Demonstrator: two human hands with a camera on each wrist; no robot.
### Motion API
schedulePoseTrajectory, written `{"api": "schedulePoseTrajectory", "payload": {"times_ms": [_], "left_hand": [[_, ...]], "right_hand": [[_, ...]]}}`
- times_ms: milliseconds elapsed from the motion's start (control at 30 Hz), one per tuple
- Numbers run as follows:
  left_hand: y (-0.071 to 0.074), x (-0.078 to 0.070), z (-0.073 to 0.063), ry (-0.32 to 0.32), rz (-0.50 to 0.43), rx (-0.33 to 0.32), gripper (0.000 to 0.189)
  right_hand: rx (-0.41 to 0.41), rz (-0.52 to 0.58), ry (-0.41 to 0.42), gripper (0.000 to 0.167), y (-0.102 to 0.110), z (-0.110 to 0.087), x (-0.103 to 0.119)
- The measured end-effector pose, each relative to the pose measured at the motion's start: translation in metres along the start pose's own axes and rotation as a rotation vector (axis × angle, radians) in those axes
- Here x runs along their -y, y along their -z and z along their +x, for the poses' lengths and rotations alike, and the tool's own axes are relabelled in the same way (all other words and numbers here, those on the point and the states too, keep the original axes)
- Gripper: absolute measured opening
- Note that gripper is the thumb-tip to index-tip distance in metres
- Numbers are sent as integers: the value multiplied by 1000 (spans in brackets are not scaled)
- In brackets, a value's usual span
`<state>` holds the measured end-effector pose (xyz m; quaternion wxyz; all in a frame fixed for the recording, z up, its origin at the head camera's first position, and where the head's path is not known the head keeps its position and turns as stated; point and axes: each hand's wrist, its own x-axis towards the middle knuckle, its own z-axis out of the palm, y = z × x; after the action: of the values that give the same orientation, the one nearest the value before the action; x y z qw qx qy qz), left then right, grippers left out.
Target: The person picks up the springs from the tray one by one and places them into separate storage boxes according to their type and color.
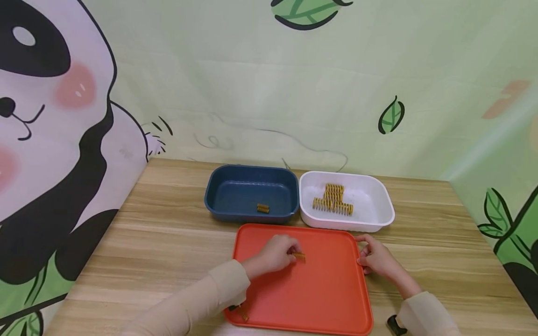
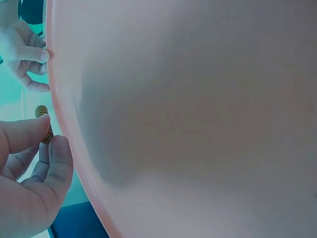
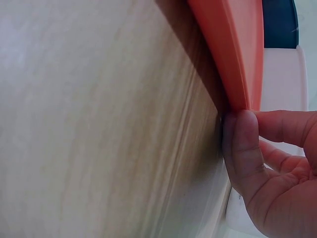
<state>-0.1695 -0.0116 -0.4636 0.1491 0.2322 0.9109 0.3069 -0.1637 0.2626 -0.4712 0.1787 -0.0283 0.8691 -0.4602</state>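
Observation:
My left hand [image 1: 275,253] pinches a small golden coil spring [image 1: 299,255] over the upper middle of the red tray [image 1: 323,294]. In the left wrist view that spring [image 2: 41,110] stands between thumb and fingertips. At the tray's right edge, near its upper corner, my right hand [image 1: 377,256] grips the rim; thumb and fingers pinch the tray edge [image 3: 240,74] in the right wrist view. Another spring [image 1: 245,317] lies at the tray's lower left, partly hidden by the left sleeve.
Behind the tray, a dark blue bin [image 1: 218,215] holds small springs [image 1: 262,208] at its lower right. Against its right side stands a white bin [image 1: 370,224] with several larger golden springs [image 1: 333,200]. A printed cloth [image 1: 252,93] hangs behind the wooden table [image 1: 159,242].

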Motion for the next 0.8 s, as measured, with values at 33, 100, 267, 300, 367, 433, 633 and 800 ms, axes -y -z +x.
{"api": "schedulePoseTrajectory", "payload": {"times_ms": [33,100,267,300,367,433,633,800], "left_hand": [[0,0,0,4,-3,1,15],[2,0,0,10,-9,0,15],[7,1,1,30,-27,-1,15],[8,2,1,31,-31,-3,15],[10,2,1,32,-31,-4,15],[12,2,1,23,-24,-10,14],[17,1,-1,-2,-5,-24,14],[20,0,-2,-26,17,-38,14]], "right_hand": [[0,1,-1,52,0,0,0],[0,5,-3,52,0,0,0],[1,13,-9,53,0,0,0],[0,14,-9,53,0,0,0],[0,16,-10,53,0,1,0],[2,18,-9,52,0,1,0],[-1,10,2,52,0,2,-1],[1,5,3,52,0,2,-1]]}}
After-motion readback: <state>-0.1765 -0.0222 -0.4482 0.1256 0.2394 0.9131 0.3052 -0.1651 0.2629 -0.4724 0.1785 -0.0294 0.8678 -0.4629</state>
